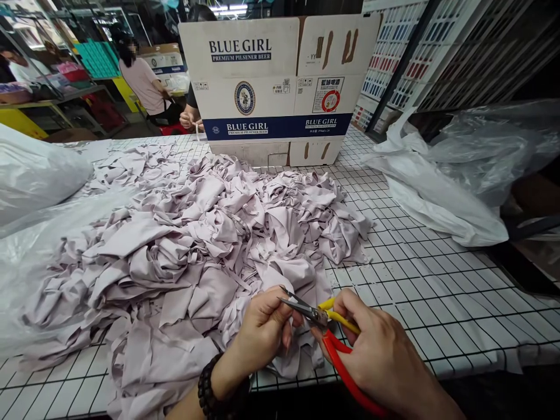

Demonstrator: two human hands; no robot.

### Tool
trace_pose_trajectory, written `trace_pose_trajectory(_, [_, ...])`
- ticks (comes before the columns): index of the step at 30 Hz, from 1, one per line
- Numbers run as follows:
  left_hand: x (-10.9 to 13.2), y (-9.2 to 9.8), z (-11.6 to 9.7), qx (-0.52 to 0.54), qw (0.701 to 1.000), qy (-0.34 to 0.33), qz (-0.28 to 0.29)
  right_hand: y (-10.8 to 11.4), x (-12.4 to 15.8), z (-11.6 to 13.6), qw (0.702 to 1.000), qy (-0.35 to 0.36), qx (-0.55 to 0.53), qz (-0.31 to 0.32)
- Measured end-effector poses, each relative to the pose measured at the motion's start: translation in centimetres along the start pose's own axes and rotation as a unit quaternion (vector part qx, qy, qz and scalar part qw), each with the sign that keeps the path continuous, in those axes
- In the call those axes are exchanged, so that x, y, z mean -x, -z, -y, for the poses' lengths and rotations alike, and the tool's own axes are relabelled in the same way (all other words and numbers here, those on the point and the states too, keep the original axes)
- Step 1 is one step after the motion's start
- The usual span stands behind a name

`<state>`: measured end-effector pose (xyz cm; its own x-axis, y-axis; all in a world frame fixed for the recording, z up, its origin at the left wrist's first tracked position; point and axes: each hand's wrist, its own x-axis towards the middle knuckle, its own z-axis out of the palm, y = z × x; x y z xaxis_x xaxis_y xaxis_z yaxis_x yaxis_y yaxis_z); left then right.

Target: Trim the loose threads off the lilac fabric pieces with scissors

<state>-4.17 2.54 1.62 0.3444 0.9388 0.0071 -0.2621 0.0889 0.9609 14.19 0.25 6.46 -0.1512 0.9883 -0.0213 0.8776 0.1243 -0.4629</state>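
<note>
My right hand (376, 344) is closed around scissors (318, 315) with one yellow and one red handle. The blades are slightly apart and point left, their tips at the fingers of my left hand (265, 329). That hand wears a dark beaded bracelet and is pinched; what lies between its fingertips is too small to make out. Pale lilac fabric pieces (210, 233) form a large crumpled heap under and beyond my left hand, on the grid-patterned table.
A white Blue Girl carton (262, 76) stands behind the heap, with another person's hand (189, 118) beside it. Plastic bags lie left (39, 169) and right (441, 181). A seated person (142, 81) is farther back. The grid-patterned table (420, 291) extends to the right.
</note>
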Motion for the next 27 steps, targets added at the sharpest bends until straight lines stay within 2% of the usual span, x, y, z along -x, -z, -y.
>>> trace_pose_trajectory(15, [-0.2,0.3,-0.1,0.012,1.000,-0.005,0.014,-0.7,0.0,-0.6,0.994,0.067,0.032,-0.080])
trace_pose_trajectory(27, [-0.2,0.3,-0.4,0.031,0.999,0.031,0.020,-1.5,-0.3,-1.3,0.996,0.055,-0.061,-0.045])
